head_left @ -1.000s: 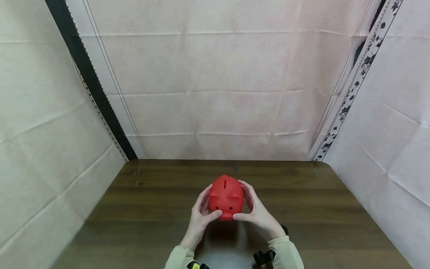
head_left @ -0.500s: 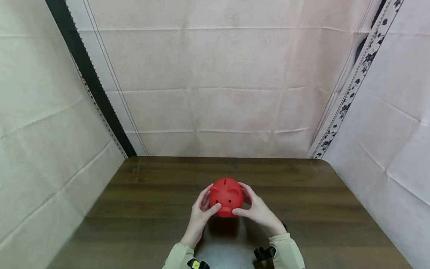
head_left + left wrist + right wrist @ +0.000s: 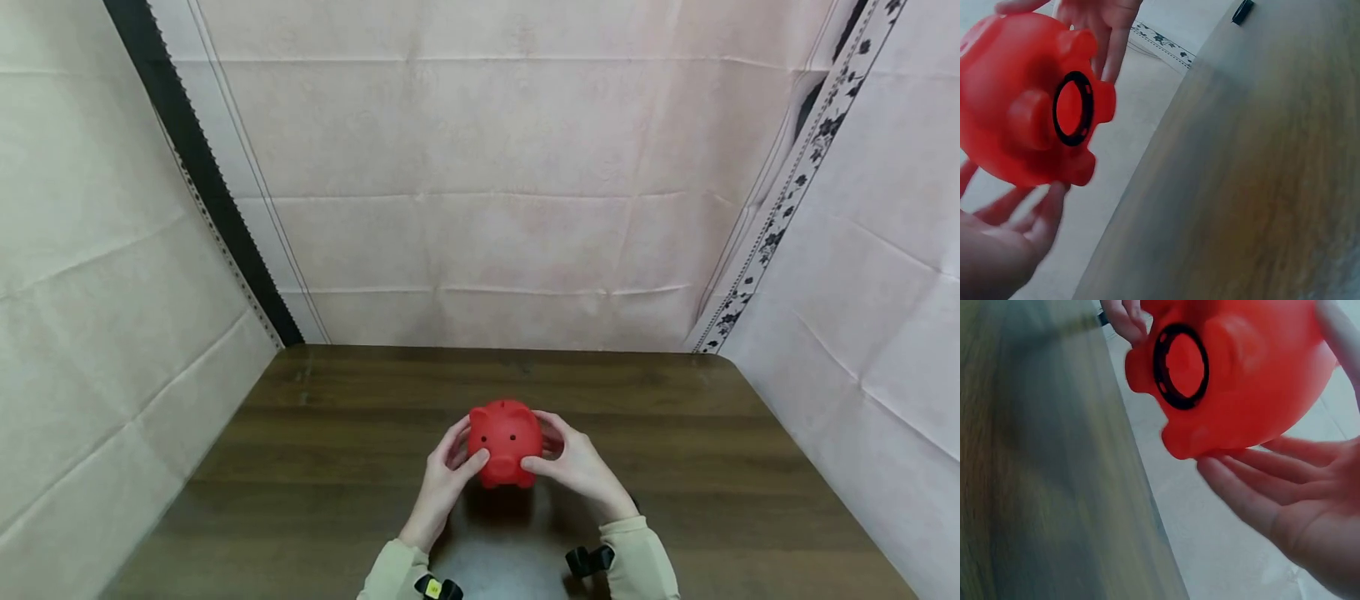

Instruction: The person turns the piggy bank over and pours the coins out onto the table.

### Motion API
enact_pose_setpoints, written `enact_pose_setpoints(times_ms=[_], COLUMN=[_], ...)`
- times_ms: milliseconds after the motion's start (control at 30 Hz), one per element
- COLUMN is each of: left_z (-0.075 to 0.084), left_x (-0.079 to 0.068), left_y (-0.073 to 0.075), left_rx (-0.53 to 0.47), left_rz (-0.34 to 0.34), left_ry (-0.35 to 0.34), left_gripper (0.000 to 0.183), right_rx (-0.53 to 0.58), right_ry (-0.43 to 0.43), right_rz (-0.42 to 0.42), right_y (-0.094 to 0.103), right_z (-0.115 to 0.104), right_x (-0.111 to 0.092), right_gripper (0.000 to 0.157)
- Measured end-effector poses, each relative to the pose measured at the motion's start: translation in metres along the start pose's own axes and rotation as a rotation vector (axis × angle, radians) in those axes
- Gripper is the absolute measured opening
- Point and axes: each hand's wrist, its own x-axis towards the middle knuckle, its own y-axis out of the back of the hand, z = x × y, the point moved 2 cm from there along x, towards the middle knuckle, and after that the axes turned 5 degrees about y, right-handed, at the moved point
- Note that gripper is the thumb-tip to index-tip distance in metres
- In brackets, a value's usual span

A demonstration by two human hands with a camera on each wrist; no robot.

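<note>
Both hands hold a red piggy bank between them above the table, its snout and two black eyes turned toward the head camera. My left hand grips its left side, thumb on the front by the snout and fingers reaching round behind. On the other side my right hand holds it the same way, thumb beside the snout. Both wrist views show the underside, with stubby feet and a round opening edged by a black ring. Partly hidden behind the bank are the fingers.
A brown wood-grain table lies below, with the bank's shadow on it. Pale creased cloth hangs behind the table and at both sides. Black camera mounts sit at the wrists.
The piggy bank has tipped in the hands: its face has turned up toward the head camera, the front feet have come into sight and the top slot has turned away.
</note>
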Motion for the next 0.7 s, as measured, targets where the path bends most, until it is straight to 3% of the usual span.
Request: enact_pose_setpoints(times_ms=[167, 433, 533, 700], left_z=[-0.0020, 0.0006, 0.0006, 0.0018], left_x=[0.0009, 0.0012, 0.0004, -0.0010], left_y=[-0.0013, -0.0032, -0.0024, -0.0003], left_rx=[0.033, 0.042, 0.043, 0.033], left_rz=[0.029, 0.014, -0.001, -0.022], left_ry=[0.051, 0.074, 0.075, 0.023], left_gripper=[0.058, 0.057, 0.059, 0.061], right_rx=[-0.040, 0.056, 0.039, 0.020], right_ry=[-0.079, -0.193, -0.183, -0.087], right_rz=[-0.010, 0.023, 0.017, -0.032], right_y=[-0.0025, -0.0038, -0.0034, -0.0004], right_z=[-0.0029, -0.0039, -0.0019, 0.0021], right_x=[0.0012, 0.0010, 0.0007, 0.0008], right_gripper=[0.070, 0.069, 0.067, 0.067])
